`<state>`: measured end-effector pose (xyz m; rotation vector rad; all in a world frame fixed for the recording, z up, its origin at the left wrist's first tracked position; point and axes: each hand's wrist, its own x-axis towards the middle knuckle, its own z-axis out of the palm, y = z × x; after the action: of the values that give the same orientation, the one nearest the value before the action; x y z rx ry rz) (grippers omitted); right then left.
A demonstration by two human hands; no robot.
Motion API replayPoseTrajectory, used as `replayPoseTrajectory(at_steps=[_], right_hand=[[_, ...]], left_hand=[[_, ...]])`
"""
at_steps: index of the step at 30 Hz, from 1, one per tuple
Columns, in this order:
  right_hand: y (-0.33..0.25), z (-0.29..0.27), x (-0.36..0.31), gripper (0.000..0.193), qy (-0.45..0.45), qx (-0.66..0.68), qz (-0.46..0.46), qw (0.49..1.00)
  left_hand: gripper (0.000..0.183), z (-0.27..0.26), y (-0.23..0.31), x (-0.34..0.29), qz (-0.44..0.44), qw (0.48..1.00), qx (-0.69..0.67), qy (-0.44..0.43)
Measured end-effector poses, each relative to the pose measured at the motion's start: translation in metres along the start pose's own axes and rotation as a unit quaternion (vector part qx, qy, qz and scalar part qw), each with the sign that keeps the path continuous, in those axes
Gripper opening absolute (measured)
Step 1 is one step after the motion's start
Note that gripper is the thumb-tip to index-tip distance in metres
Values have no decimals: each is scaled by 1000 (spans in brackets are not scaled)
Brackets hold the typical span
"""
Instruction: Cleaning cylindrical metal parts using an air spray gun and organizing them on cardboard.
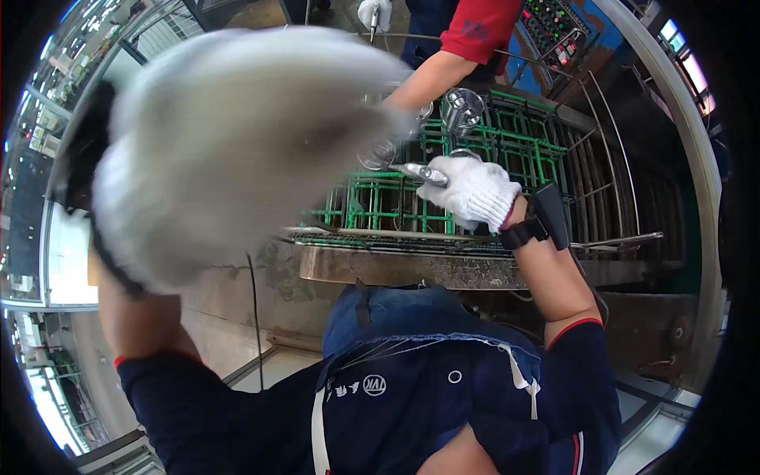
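Right side: we find the right hand in a white knitted glove (475, 190) with its fingers closed round a slim silver metal hand tool (427, 173). The tool's tip points toward a shiny, clear-looking round cup (378, 155) at the near-left part of a green-coated wire rack (514, 142); contact, we cannot tell. A shiny silver cylindrical cup (461, 109) sits farther back on the rack.

Left side: the left hand in a white glove (237, 158) looms blurred near the camera; we cannot tell whether its fingers are apart or together, nor what they hold.

Risks, as we judge them: the hard tip could scratch or topple the round cup if the wrist swings. A co-worker's bare forearm (435, 79) crosses the same rack, so a bump seems possible. Loose glove knit could snag on the bars.
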<state>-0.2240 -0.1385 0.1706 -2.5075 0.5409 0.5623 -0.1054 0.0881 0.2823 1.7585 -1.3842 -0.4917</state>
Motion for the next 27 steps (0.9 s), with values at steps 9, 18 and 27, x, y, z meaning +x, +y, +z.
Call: replayPoseTrajectory(at_steps=[9, 18, 27], right_hand=[[-1, 60, 32, 25, 209, -59, -243, 946], [-31, 46, 42, 23, 138, -114, -201, 963], [-15, 48, -11, 28, 183, 2, 2, 983]], left_hand=[[40, -59, -29, -111, -226, 904, 183, 314], [38, -42, 17, -125, 321, 888, 304, 125], [36, -59, 41, -108, 352, 805, 459, 134]])
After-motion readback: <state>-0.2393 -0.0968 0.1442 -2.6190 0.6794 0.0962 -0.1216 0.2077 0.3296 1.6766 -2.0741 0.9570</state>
